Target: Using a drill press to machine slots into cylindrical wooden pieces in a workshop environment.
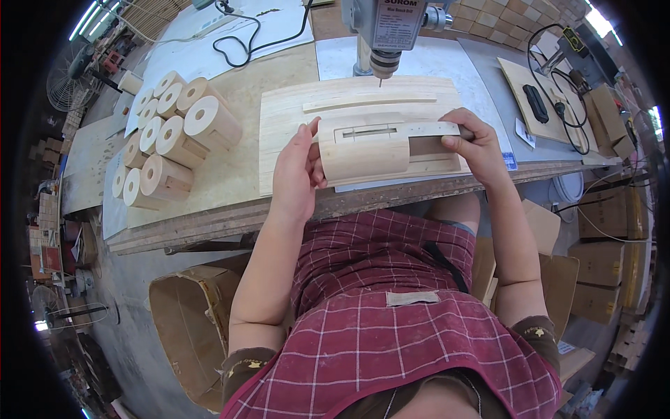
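Observation:
A pale wooden cylinder (366, 157) lies sideways over the board at the bench's front, a narrow slot-shaped marking on its upper face. My left hand (296, 164) grips its left end, fingertips partly hidden at that end. From its right side runs a light flat strip (429, 130) above a dark grey bar (424, 145). Around their right end my right hand (481, 143) is closed, the thumb in front. Just beyond stands a bench drill (386, 59), its thin bit pointing down above the work and apart from it. How bar and cylinder join inside is hidden.
A wide wooden board (279, 115) with a raised batten (370, 103) lies under the work. Several bored wooden cylinders (167, 178) are stacked at left. A black cable (241, 52) crosses the back. Cardboard boxes (185, 328) stand below the bench edge (230, 220).

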A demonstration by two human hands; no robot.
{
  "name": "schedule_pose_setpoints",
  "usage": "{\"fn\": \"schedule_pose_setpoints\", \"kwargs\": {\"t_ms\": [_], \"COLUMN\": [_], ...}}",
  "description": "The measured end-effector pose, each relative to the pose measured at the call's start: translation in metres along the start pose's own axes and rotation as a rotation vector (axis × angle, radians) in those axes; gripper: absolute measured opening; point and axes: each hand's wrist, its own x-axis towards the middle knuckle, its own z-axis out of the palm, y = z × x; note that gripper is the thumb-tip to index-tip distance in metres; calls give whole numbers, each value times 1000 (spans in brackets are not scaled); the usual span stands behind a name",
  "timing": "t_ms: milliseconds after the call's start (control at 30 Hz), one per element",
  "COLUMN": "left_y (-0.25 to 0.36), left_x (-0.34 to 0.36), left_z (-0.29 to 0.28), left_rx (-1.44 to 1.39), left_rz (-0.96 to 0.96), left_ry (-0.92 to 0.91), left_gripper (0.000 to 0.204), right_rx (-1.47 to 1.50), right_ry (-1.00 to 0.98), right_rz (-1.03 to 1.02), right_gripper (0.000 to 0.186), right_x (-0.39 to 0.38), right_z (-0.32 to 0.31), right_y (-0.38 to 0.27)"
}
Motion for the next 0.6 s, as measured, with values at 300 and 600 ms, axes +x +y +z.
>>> {"fn": "schedule_pose_setpoints", "kwargs": {"t_ms": [300,600], "left_y": [-23,-47], "left_x": [46,51], "left_z": [9,22], "left_rx": [546,607], "left_rz": [313,377], "left_ry": [-140,-1], "left_gripper": [77,78], "right_rx": [-188,-196], "right_ry": [194,275], "right_rz": [74,79], "right_gripper": [31,36], "right_x": [31,52], "right_z": [-5,-5], "right_y": [37,54]}}
